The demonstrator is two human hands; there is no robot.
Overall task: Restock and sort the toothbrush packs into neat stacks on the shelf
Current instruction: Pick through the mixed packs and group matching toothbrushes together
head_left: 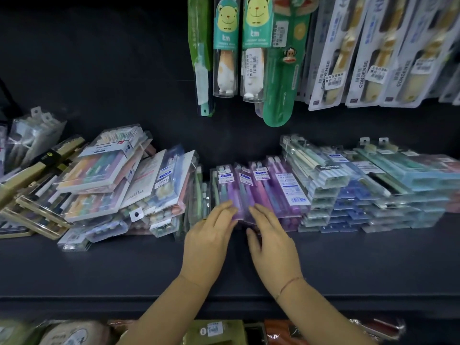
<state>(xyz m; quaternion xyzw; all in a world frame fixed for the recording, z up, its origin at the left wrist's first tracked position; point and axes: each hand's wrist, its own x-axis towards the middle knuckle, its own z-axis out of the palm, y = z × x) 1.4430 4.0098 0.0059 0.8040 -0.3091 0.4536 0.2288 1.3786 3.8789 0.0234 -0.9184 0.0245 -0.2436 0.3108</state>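
We have the purple toothbrush packs [258, 188] fanned side by side on the shelf [124, 270], their near ends right under our fingers. Our left hand [209, 235] lies flat on them, fingers straight, gripping nothing. Our right hand [272, 241] rests just beside it on the same packs, fingers stretched over the top, thumb tucked at the near edge; whether it pinches one, we cannot tell. Left of the hands sits a jumbled heap of packs [112, 185]. Right of them are level stacks of clear and blue packs [361, 190]. Above hang more packs [251, 46].

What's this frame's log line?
step: aligning purple packs | left hand: on packs | right hand: on packs | left pile: messy
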